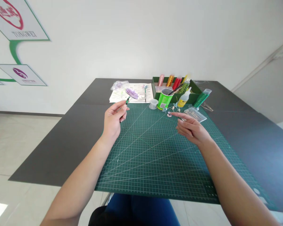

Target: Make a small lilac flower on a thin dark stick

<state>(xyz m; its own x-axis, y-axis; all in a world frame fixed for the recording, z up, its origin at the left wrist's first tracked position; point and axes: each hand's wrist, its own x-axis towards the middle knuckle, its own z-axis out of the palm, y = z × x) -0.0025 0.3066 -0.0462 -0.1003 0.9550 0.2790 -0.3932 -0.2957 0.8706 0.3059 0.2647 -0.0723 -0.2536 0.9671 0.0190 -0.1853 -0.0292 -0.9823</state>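
In my left hand (114,117), a purple artificial flower (132,93) is pinched by its green stem, its petals up and leaning right. My right hand (190,127) is closed with the index finger stretched to the left. A thin metallic sliver (182,119) shows under that finger, but most of it is hidden in the hand. Close to the fingertip is a small pale purple blossom (169,115). Beside it, a wire sprig with pale blue leaves and small light buds (174,109) lies on the green cutting mat (153,150).
White sheets (115,96) with paint marks carry a brush (145,93) at the back. A green can (164,99), clear cups (153,104), glue bottle (184,99) and green box (195,88) with coloured tubes stand rightward. A clear packet (195,114) and green tube (202,99) lie farther right.
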